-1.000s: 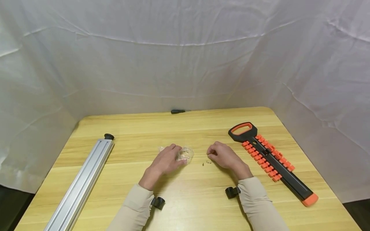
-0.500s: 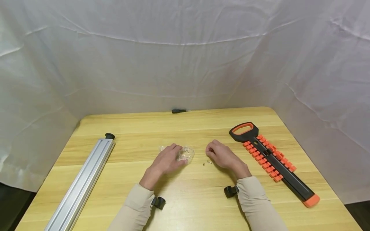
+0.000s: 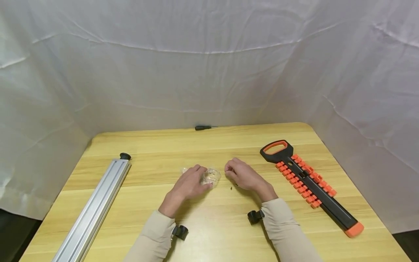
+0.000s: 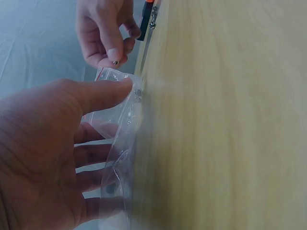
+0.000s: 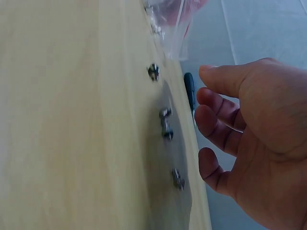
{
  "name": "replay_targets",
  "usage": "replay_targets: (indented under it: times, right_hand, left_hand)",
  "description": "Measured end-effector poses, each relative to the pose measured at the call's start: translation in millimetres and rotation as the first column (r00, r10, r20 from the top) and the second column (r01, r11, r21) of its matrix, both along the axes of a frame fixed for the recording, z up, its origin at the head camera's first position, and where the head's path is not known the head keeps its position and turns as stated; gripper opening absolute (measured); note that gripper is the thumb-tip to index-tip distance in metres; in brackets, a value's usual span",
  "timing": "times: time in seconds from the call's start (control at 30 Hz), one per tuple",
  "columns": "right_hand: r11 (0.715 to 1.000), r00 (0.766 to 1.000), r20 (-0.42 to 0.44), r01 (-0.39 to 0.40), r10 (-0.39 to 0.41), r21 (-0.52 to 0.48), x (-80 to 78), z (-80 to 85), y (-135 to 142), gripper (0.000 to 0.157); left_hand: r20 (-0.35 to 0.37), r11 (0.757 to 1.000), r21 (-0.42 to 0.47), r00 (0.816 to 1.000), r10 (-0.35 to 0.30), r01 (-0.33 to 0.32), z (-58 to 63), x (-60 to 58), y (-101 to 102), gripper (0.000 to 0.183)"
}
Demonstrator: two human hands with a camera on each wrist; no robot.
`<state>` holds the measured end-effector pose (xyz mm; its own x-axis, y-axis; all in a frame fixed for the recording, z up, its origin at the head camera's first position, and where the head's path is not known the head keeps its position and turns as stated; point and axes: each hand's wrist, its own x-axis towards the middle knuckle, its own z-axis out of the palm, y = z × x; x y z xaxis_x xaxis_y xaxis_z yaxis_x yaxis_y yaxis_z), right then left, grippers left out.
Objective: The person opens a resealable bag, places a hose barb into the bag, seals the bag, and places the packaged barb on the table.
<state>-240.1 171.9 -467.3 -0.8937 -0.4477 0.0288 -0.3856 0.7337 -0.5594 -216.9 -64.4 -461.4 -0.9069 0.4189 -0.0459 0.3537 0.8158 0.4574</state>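
A clear zip bag (image 3: 213,175) with small metal pieces inside lies on the table, its left part under my left hand (image 3: 188,185). In the left wrist view the left thumb presses the bag's edge and the fingers lie behind the plastic. To the right of the bag is my right hand (image 3: 244,177), just above the wood. Its thumb and index finger pinch a small screw (image 4: 115,62), of which only a tip shows. Below that hand several small screws lie loose, among them one screw (image 5: 153,72) nearest the bag and another screw (image 5: 178,179) farther off.
A long silver metal rail (image 3: 93,213) with a black knob lies along the left side. At right lies a black holder (image 3: 330,202) with orange clips and a handle. A screwdriver (image 3: 203,127) lies by the far edge, before a hanging white sheet (image 3: 209,80).
My right hand has moved left toward the bag, away from its earlier place over the loose screws. The left hand and the bag have stayed nearly still.
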Motion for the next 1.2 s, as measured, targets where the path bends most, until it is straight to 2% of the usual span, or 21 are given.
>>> replay_targets:
  times: [0.43,0.63,0.83,1.2]
  right_hand:
    - [0.995,0.994,-0.027,-0.100,0.101,0.026,-0.1,3.0,-32,0.006]
    - [0.995,0.995,-0.017,-0.094,0.095,0.032,-0.1,1.3,-36,0.007]
    - [0.998,0.998,0.019,-0.056,0.056,-0.005,1.1,2.2,-29,0.010]
    - [1.000,0.999,0.034,-0.006,0.007,-0.018,2.4,4.6,4,0.011]
  left_hand:
    - [-0.027,1.000,-0.024,1.000,-0.015,0.015,-1.2,-0.5,0,0.057]
    - [-0.026,1.000,-0.009,1.000,-0.014,0.014,-2.6,-0.9,0,0.056]
    - [-0.029,1.000,-0.024,0.999,-0.015,0.014,-3.0,-1.5,1,0.057]
    - [-0.019,1.000,-0.023,1.000,-0.002,0.002,-2.8,-0.6,1,0.058]
